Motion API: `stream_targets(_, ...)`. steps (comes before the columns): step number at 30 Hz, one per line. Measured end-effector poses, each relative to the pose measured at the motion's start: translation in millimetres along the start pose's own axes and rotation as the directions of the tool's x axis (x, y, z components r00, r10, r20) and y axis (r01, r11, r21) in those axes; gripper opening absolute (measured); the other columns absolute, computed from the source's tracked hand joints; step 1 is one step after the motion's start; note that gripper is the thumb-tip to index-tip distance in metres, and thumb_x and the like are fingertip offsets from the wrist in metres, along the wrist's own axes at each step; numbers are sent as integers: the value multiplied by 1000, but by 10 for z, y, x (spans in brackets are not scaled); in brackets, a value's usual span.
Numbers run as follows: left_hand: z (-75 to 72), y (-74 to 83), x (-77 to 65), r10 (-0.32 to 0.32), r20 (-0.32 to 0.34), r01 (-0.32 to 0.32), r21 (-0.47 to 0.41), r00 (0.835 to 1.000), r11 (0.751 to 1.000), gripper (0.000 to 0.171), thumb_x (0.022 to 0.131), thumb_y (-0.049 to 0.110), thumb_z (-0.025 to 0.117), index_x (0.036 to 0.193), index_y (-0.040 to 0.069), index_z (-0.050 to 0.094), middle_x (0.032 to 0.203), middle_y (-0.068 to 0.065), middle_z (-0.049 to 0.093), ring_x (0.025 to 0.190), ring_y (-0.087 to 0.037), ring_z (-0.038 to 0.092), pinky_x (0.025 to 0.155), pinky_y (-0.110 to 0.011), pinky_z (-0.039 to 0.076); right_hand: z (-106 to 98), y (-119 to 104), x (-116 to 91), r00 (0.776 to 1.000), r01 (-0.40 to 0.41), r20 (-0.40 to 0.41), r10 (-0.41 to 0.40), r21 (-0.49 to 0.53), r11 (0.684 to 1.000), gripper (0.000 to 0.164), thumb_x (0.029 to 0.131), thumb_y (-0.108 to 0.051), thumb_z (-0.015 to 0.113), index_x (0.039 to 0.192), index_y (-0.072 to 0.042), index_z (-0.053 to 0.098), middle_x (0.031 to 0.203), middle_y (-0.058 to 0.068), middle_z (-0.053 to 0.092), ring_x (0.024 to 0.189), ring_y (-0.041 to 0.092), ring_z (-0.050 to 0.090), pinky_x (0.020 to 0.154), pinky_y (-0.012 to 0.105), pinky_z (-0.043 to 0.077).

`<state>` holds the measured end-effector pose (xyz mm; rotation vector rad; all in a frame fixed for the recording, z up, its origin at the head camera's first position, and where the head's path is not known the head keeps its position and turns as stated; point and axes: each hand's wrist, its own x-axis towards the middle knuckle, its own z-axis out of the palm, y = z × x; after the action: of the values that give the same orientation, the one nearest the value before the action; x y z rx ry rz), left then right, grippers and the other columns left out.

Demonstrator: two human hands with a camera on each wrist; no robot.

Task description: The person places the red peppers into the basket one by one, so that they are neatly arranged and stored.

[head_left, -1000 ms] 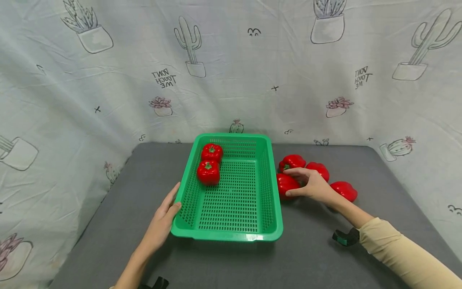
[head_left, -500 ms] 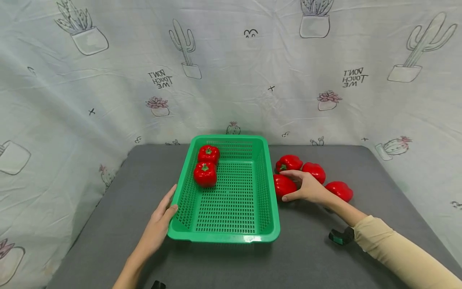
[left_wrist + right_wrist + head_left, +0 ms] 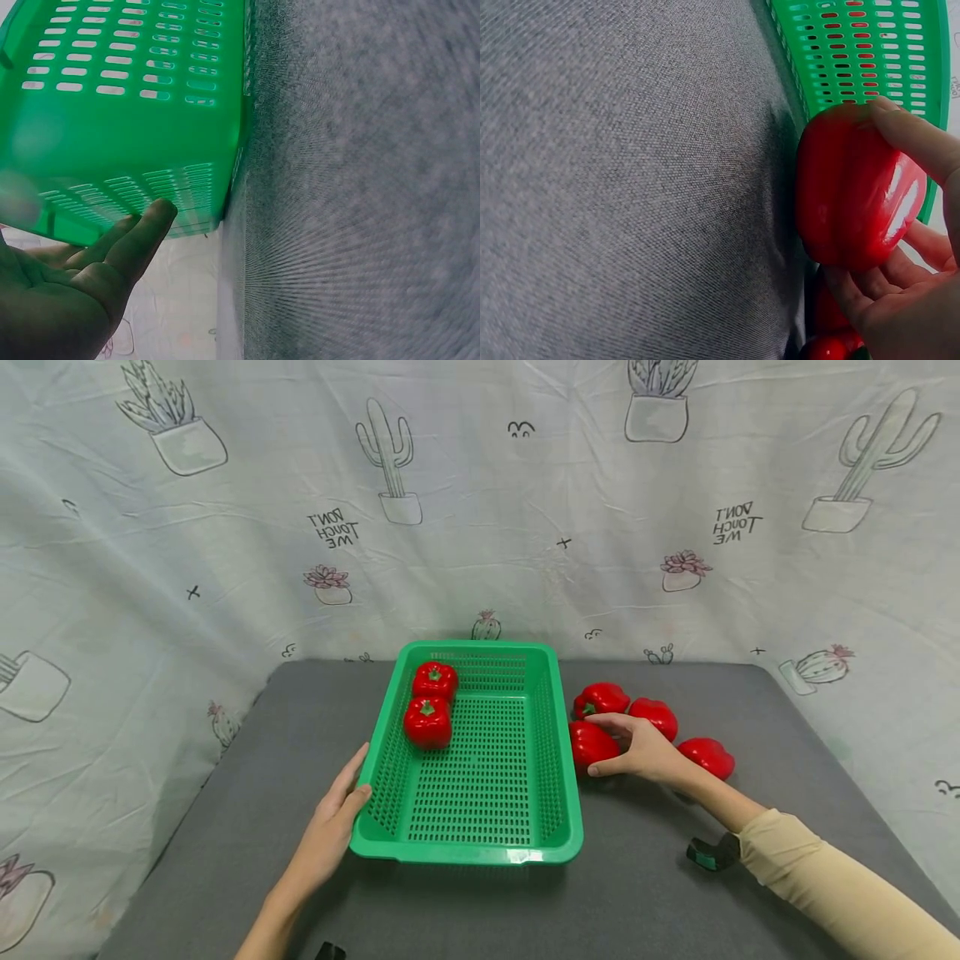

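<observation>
My right hand point(image 3: 648, 750) has its thumb and fingers around a red bell pepper point(image 3: 591, 745), just outside the basket's right wall. In the right wrist view the thumb lies on one end of this bell pepper point(image 3: 855, 187) and the fingers on the other. My left hand point(image 3: 330, 818) grips the left rim of a green plastic basket point(image 3: 468, 853), thumb over the rim. Seen from the left wrist, its fingers point(image 3: 146, 232) extend along the perforated outer wall. Inside the basket, two red bell peppers, a rear one point(image 3: 435, 680) and a front one point(image 3: 427, 723), stand stem up at the left.
Outside the basket on the right, more red bell peppers lie on the grey table point(image 3: 645, 893): one behind the hand point(image 3: 602, 698), one beside it point(image 3: 655, 717), and one past the wrist point(image 3: 707, 757). A cactus-print curtain point(image 3: 480, 510) hangs behind the table.
The head view has shifted a little. The right thumb sits slightly lower around the bell pepper than a second ago; the left hand and the basket stay in place.
</observation>
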<state>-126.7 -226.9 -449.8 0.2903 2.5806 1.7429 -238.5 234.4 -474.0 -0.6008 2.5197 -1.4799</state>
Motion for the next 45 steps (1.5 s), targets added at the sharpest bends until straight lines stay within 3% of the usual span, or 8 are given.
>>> stream_targets(7, -7, 2, -6, 7, 3, -7, -7, 1000, 1000, 52, 109, 30, 38, 157, 33, 18, 160, -3, 16, 143, -26, 19, 106, -52, 27, -30, -44, -62, 1000, 11, -9, -11, 5, 1000, 73, 75, -28, 88, 138, -15, 55, 130, 6, 58, 116, 30, 54, 80, 34, 54)
stream_targets(14, -6, -1, -21, 8, 2, -8, -20, 1000, 1000, 52, 109, 31, 39, 157, 33, 19, 160, -5, 16, 143, -27, 18, 105, -58, 25, -76, -96, -146, 1000, 4, -29, -4, 8, 1000, 72, 76, -28, 87, 139, -16, 54, 136, 7, 54, 123, 31, 51, 86, 37, 52)
stream_targets(24, -8, 19, -40, -23, -4, 23, -23, 1000, 999, 53, 108, 32, 40, 157, 31, 19, 160, -4, 17, 143, -28, 17, 106, -58, 23, -169, -123, -304, 997, -52, -54, 55, 57, 997, 70, 78, -26, 86, 140, -17, 54, 138, 9, 51, 125, 33, 49, 86, 32, 51)
stream_targets(34, -8, 12, -24, -9, -6, 9, -15, 1000, 1000, 55, 108, 32, 39, 158, 26, 18, 160, -4, 16, 143, -26, 18, 106, -57, 23, -216, -183, -398, 997, -35, -63, 35, 0, 999, 68, 79, -26, 86, 139, -16, 55, 137, 7, 52, 124, 31, 50, 94, 42, 47)
stream_targets(41, -2, 5, -31, 3, -6, -3, -31, 1000, 1000, 53, 108, 30, 39, 157, 29, 19, 161, -5, 16, 144, -28, 16, 106, -59, 22, -242, -204, -443, 998, -30, -55, 31, 22, 999, 67, 80, -24, 85, 139, -15, 55, 138, 9, 51, 123, 34, 51, 90, 39, 50)
stream_targets(45, -4, 13, -33, 5, -4, -5, -20, 1000, 1000, 53, 108, 31, 39, 158, 30, 18, 160, -4, 16, 143, -27, 19, 106, -49, 28, -254, -212, -493, 998, -31, -53, 32, 24, 999, 66, 80, -21, 84, 139, -13, 55, 136, 11, 52, 120, 35, 53, 85, 33, 52)
